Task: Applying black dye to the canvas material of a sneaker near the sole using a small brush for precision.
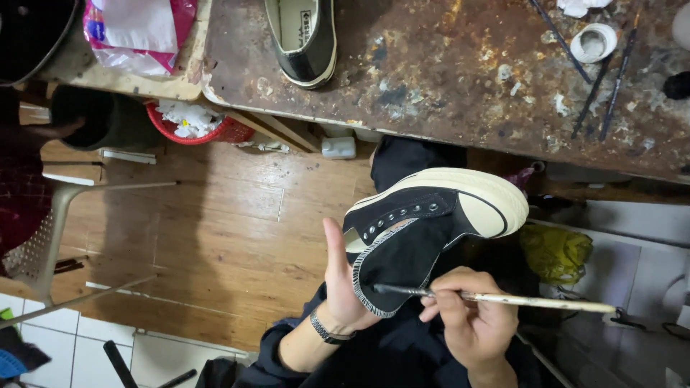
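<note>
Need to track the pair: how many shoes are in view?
2: a black canvas shoe with cream rubber toe cap in the left hand, and a black low-top shoe on the stained workbench. Others may be hidden.

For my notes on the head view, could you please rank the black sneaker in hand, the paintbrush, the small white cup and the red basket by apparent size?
1. Black sneaker, largest, though nearest the camera.
2. Paintbrush, long but thin.
3. Red basket, partly hidden under the bench, so unsure.
4. Small white cup, smallest.

**Black canvas, cream rubber**

My left hand (pixel 343 287) grips a black canvas sneaker (pixel 424 223) with a cream rubber toe cap, cream sole and white zigzag-stitched tongue edge. My right hand (pixel 471 320) holds a pale, paint-flecked brush (pixel 503 298). The rust-brown metal workbench (pixel 445 79) is blotched white and yellow.
</note>
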